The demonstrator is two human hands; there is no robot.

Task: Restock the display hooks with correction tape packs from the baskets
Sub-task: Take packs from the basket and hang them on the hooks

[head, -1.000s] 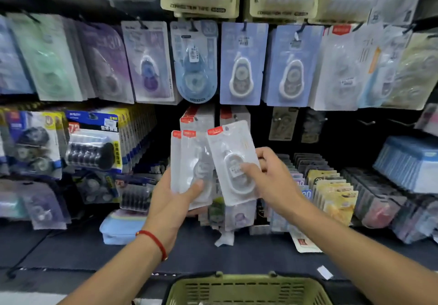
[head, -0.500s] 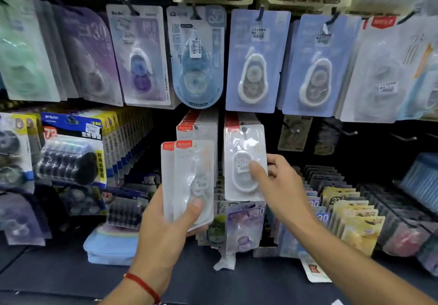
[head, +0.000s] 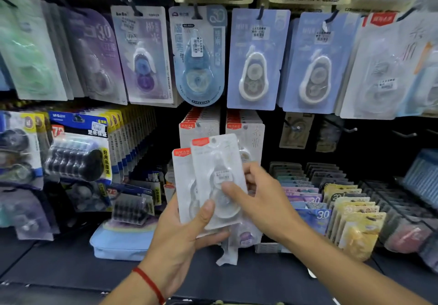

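My left hand holds a small stack of white correction tape packs with red labels, thumb across the front. My right hand pinches the front pack of that stack, thumb on its blister and fingers behind it. A second pack shows behind it on the left. Just above, two display hooks carry rows of the same white packs, the left row and the right row.
Blue and purple tape packs hang on the upper row. Bare hooks stick out to the right. Trays of small packs fill the shelf at right; a blue pouch lies at left. A sliver of green basket rim shows below.
My right hand left its pack hanging on the right hook, came back down to the stack in my left hand and took hold of the front pack. The view moved closer.
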